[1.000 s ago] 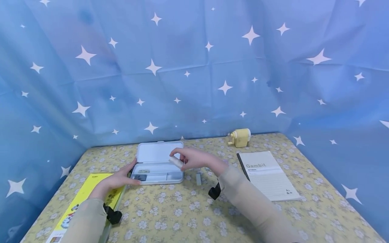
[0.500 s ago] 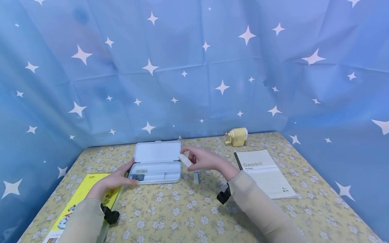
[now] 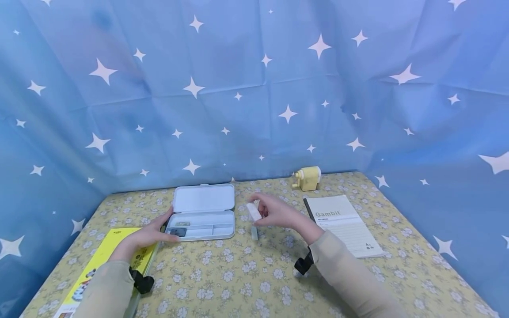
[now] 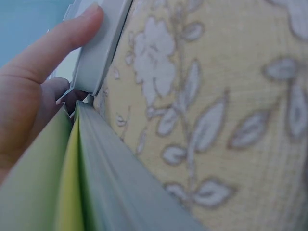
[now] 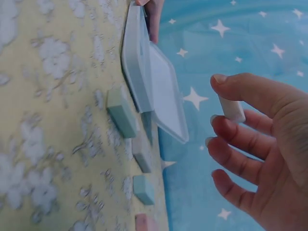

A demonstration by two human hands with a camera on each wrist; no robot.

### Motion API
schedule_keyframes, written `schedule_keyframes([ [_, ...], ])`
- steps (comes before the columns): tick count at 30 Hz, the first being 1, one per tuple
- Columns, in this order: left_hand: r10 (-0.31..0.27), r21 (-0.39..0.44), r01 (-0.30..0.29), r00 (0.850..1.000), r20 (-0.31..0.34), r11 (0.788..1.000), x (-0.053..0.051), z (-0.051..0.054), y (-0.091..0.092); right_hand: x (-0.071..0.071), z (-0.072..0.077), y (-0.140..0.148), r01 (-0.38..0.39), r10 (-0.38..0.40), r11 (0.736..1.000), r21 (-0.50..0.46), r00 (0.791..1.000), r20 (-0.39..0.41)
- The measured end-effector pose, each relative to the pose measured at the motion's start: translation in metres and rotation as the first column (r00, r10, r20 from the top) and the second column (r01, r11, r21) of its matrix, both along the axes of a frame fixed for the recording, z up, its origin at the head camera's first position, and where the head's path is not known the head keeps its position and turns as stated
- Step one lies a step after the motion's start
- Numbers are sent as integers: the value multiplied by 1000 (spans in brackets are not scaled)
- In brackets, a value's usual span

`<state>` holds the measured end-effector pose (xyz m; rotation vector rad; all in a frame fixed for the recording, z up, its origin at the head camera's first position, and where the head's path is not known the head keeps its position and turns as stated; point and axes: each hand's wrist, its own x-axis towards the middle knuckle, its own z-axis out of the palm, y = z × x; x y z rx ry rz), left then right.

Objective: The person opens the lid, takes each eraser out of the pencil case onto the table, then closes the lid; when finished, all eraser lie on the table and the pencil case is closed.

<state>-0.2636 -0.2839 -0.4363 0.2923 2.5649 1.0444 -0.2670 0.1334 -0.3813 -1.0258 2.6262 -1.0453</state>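
Observation:
An opened white pencil case (image 3: 203,199) lies on the flowered table, with a dark item (image 3: 178,232) and a small pale green item in its compartments. My left hand (image 3: 149,236) grips the case's left end, thumb on the front rim, as the left wrist view also shows (image 4: 33,82). Right of the case my right hand (image 3: 278,214) pinches a white block (image 3: 253,212) above the table. In the right wrist view the block (image 5: 232,109) sits between thumb and fingers of that hand (image 5: 269,139). A pale green block (image 3: 254,233) stands on the table beneath.
Several small blocks, one teal (image 5: 143,189) and one pink (image 5: 144,222), form a row beside the case. A yellow book (image 3: 105,256) lies under my left forearm. On the right are a notebook (image 3: 346,225) and, behind it, a yellow pencil sharpener (image 3: 308,178).
My right hand has moved right with the white block, from over the case to beside it, and the block has tilted more upright. My left hand keeps its hold on the case.

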Motion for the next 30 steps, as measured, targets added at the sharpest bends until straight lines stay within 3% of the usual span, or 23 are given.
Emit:
schedule_keyframes([
  [19,9,23,-9,1000,-9,1000,1,-3,-2,20,-17,15,169,-162,982,85,983,-84],
  [30,-5,9,5,1000,-4,1000,2,1,0,24,-29,18,229,-228,968,101,973,-24],
])
